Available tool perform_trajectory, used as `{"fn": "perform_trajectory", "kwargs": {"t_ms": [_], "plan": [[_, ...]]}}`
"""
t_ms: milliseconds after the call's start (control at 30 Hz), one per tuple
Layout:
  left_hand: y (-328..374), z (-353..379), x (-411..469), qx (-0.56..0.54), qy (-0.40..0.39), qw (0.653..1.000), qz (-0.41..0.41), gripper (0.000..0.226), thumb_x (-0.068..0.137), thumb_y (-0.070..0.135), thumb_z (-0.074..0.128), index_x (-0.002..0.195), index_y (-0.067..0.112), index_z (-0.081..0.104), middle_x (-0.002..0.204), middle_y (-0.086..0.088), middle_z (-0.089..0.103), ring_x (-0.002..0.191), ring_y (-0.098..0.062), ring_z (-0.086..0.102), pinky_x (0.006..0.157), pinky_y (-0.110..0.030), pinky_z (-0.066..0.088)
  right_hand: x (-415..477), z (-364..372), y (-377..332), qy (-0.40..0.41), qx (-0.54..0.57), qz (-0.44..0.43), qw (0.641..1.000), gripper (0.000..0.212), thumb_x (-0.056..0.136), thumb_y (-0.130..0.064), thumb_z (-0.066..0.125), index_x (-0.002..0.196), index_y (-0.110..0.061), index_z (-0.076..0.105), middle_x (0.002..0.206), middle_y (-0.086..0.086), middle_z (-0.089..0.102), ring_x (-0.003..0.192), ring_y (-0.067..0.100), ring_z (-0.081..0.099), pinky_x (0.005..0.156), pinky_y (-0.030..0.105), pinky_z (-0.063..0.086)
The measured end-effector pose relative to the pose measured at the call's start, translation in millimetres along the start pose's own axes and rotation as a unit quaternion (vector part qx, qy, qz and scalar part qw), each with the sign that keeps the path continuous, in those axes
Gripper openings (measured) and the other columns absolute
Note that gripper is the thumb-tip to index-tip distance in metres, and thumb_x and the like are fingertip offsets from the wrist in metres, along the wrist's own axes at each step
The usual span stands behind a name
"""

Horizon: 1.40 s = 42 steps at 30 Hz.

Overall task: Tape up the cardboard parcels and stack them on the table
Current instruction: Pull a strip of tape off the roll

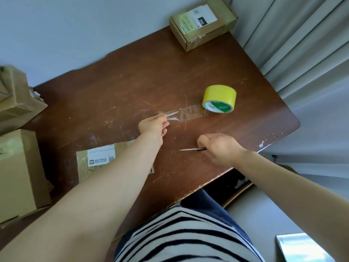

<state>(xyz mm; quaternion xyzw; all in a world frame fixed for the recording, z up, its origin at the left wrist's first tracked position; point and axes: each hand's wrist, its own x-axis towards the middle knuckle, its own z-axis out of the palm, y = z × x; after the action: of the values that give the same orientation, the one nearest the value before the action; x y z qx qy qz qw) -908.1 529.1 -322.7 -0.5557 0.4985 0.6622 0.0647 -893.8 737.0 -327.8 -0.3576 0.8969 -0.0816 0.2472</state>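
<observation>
A yellow tape roll (pixel 219 98) lies on the brown table (pixel 132 82). A clear strip of tape (pixel 187 114) runs from it to the left. My left hand (pixel 154 124) pinches the strip's free end. My right hand (pixel 220 148) grips a thin metal blade (pixel 190 149), maybe scissors, that points left just above the table. A flat cardboard parcel (pixel 98 159) with a white label lies near the front left, partly under my left forearm. A second parcel (pixel 203 22) with a label sits at the far edge.
Several cardboard boxes (pixel 17 148) stand stacked beside the table's left end. Grey curtains (pixel 302 53) hang along the right. A pale wall runs behind the table. The corner of a light-coloured object (pixel 302 246) shows on the floor at the lower right.
</observation>
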Motion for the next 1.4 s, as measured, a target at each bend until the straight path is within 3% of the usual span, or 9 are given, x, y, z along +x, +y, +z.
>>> {"fn": "perform_trajectory", "kwargs": {"t_ms": [167, 333, 533, 900, 1000, 1133, 1233, 1333, 1400], "plan": [[0.3, 2.2, 0.7, 0.005, 0.015, 1.000, 0.012, 0.007, 0.083, 0.010, 0.068, 0.077, 0.009, 0.063, 0.077, -0.005, 0.070, 0.065, -0.010, 0.068, 0.043, -0.016, 0.043, -2.3, -10.5, -6.1, 0.052, 0.264, 0.213, 0.939, 0.013, 0.098, -0.032, 0.042, 0.109, -0.029, 0.047, 0.087, -0.003, 0.059, 0.085, 0.022, 0.056, 0.069, 0.033, 0.040], [-1.5, 3.8, -1.5, 0.014, 0.031, 0.999, 0.030, 0.016, 0.083, 0.009, 0.066, 0.068, 0.012, 0.063, 0.068, -0.003, 0.067, 0.062, -0.010, 0.065, 0.044, -0.017, 0.046, 36.7, -18.2, -30.0, 0.059, 0.253, 0.273, 0.926, 0.031, 0.102, -0.026, 0.033, 0.110, -0.011, 0.059, 0.101, 0.009, 0.064, 0.095, 0.033, 0.058, 0.071, 0.033, 0.042], [-4.0, 6.4, -5.2, 0.015, 0.046, 0.997, 0.062, 0.023, 0.085, 0.011, 0.066, 0.063, 0.015, 0.061, 0.063, 0.000, 0.063, 0.058, -0.010, 0.060, 0.046, -0.020, 0.046, 60.6, -27.4, -45.1, 0.061, 0.154, 0.301, 0.939, 0.025, 0.100, -0.015, 0.037, 0.117, -0.008, 0.055, 0.110, 0.013, 0.062, 0.101, 0.037, 0.058, 0.069, 0.034, 0.037], [-6.8, 0.6, -3.3, 0.044, 0.049, 0.988, 0.138, 0.027, 0.090, 0.005, 0.055, 0.066, 0.016, 0.063, 0.069, 0.000, 0.063, 0.054, -0.009, 0.054, 0.044, -0.017, 0.045, 14.3, -2.1, -55.7, 0.018, 0.100, 0.268, 0.958, 0.024, 0.102, -0.016, 0.037, 0.118, -0.010, 0.053, 0.078, 0.002, 0.052, 0.069, 0.026, 0.048, 0.060, 0.032, 0.036], [7.2, -11.9, -0.9, 0.053, 0.028, 0.984, 0.168, 0.025, 0.089, 0.002, 0.054, 0.069, 0.013, 0.063, 0.063, 0.002, 0.059, 0.055, -0.010, 0.054, 0.042, -0.016, 0.044, 2.2, 10.1, -58.1, 0.086, 0.148, 0.284, 0.944, 0.028, 0.103, -0.025, 0.034, 0.119, -0.011, 0.052, 0.078, 0.001, 0.053, 0.067, 0.026, 0.051, 0.055, 0.031, 0.039], [27.0, -26.3, -8.7, 0.072, -0.066, 0.982, 0.163, 0.015, 0.086, 0.001, 0.059, 0.076, 0.010, 0.065, 0.065, -0.001, 0.059, 0.055, -0.012, 0.057, 0.044, -0.019, 0.044, 4.3, 14.8, -55.4, 0.055, 0.152, 0.300, 0.940, 0.058, 0.096, -0.007, 0.039, 0.150, -0.013, 0.017, 0.126, 0.011, 0.043, 0.105, 0.030, 0.049, 0.078, 0.036, 0.043], [34.3, -40.3, -19.6, 0.066, -0.148, 0.976, 0.144, 0.009, 0.085, 0.003, 0.064, 0.077, 0.007, 0.066, 0.060, -0.002, 0.059, 0.053, -0.013, 0.058, 0.045, -0.021, 0.044, 10.9, 9.4, -60.8, 0.111, 0.068, 0.291, 0.948, 0.049, 0.100, -0.019, 0.038, 0.148, -0.016, 0.027, 0.139, 0.010, 0.037, 0.126, 0.032, 0.033, 0.104, 0.042, 0.026], [37.9, -57.8, -26.5, 0.069, -0.212, 0.965, 0.140, 0.005, 0.084, 0.001, 0.064, 0.082, 0.004, 0.068, 0.058, -0.002, 0.061, 0.054, -0.015, 0.059, 0.048, -0.021, 0.046, 29.8, -13.1, -75.6, 0.222, 0.329, 0.275, 0.876, 0.031, 0.100, -0.028, 0.040, 0.119, -0.017, 0.061, 0.121, 0.003, 0.058, 0.115, 0.025, 0.048, 0.095, 0.037, 0.035], [37.7, -69.4, -29.6, 0.075, -0.237, 0.958, 0.140, 0.007, 0.082, -0.002, 0.064, 0.084, 0.003, 0.069, 0.061, -0.003, 0.063, 0.056, -0.015, 0.060, 0.050, -0.022, 0.047, 43.0, -36.9, -90.2, 0.157, 0.619, 0.267, 0.722, 0.029, 0.098, -0.030, 0.044, 0.093, -0.017, 0.070, 0.090, -0.001, 0.068, 0.086, 0.017, 0.060, 0.073, 0.028, 0.044]]}}
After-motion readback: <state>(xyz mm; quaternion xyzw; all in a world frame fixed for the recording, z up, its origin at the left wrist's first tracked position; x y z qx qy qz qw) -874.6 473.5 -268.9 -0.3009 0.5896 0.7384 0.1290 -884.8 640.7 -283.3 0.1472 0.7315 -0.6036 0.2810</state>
